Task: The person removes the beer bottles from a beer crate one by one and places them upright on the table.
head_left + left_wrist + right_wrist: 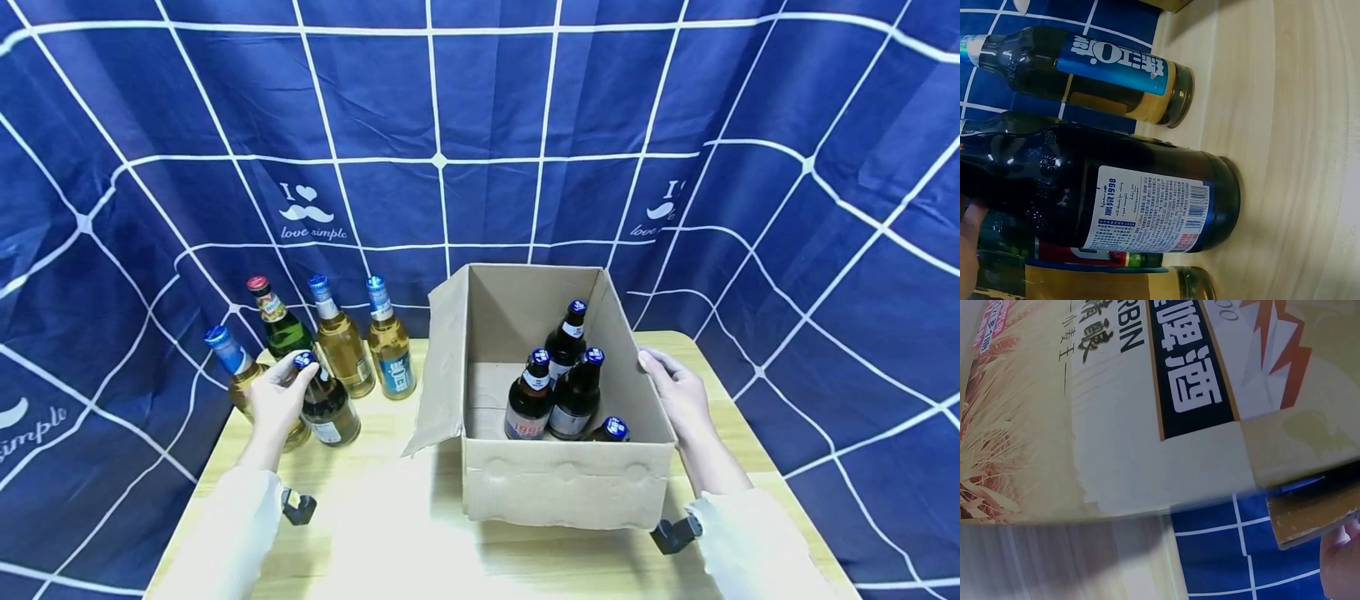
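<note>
My left hand pinches a dark beer bottle by its blue-capped neck, among the other bottles on the left of the table. In the left wrist view this bottle shows a white back label, and its base is at the tabletop. An uncapped-flap cardboard box stands right of centre, its top open. Inside, several dark beer bottles with blue caps stand toward the right and near side. My right hand grips the box's right rim, thumb over the edge; its other fingers are partly hidden.
Around the pinched bottle stand a green bottle with a red cap and several amber bottles, one with a blue label. The box's left flap hangs outward toward them. A blue checked cloth encloses the table.
</note>
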Demonstrator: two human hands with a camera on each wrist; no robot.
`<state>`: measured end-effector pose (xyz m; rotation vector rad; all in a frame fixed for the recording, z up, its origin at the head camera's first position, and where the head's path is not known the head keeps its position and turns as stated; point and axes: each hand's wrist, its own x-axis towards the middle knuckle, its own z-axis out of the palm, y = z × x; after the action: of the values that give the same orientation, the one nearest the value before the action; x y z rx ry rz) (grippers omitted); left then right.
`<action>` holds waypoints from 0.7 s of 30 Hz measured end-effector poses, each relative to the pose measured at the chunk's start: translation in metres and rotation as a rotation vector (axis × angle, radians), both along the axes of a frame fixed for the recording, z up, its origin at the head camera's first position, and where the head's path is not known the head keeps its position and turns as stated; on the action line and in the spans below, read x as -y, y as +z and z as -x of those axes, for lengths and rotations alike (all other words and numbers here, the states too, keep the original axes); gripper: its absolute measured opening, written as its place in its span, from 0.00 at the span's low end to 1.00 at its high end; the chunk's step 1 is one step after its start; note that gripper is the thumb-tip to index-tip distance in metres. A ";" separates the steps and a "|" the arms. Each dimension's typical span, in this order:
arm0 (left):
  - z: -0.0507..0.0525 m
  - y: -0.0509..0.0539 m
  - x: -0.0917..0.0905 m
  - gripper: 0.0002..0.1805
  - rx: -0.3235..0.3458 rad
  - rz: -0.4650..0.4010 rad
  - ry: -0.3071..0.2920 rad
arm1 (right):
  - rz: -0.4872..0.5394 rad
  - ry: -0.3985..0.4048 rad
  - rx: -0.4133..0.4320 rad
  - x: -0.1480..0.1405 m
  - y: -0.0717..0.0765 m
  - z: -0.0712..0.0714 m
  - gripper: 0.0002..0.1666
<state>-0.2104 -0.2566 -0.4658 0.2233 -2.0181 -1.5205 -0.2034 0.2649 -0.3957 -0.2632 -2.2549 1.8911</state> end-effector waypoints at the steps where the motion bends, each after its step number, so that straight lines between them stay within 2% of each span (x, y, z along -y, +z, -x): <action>1: 0.000 0.002 0.000 0.18 0.021 0.011 -0.002 | -0.004 -0.004 -0.002 0.000 0.000 0.000 0.04; 4: -0.002 0.008 0.005 0.20 0.114 0.073 -0.040 | 0.011 0.007 0.001 -0.001 0.001 -0.001 0.04; 7: -0.003 0.018 0.012 0.23 0.187 0.169 -0.156 | 0.024 0.017 0.009 0.000 0.001 -0.002 0.03; 9: -0.004 0.028 0.016 0.26 0.185 0.212 -0.234 | 0.026 0.018 0.013 0.001 0.001 -0.002 0.03; 11: -0.002 0.039 0.016 0.27 0.153 0.229 -0.287 | 0.017 0.014 0.016 0.002 0.002 -0.003 0.03; 15: 0.005 0.070 0.007 0.27 0.057 0.204 -0.332 | -0.003 0.013 0.014 0.002 0.001 -0.003 0.02; 17: 0.008 0.094 -0.004 0.26 0.024 0.190 -0.376 | -0.006 0.011 0.012 0.002 0.000 -0.003 0.03; 21: 0.021 0.136 -0.032 0.25 -0.025 0.140 -0.483 | -0.014 0.009 0.005 -0.001 -0.002 -0.002 0.03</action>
<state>-0.2317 -0.2251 -0.3295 -0.3640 -2.2536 -1.6329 -0.2017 0.2656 -0.3974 -0.2565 -2.2754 1.8800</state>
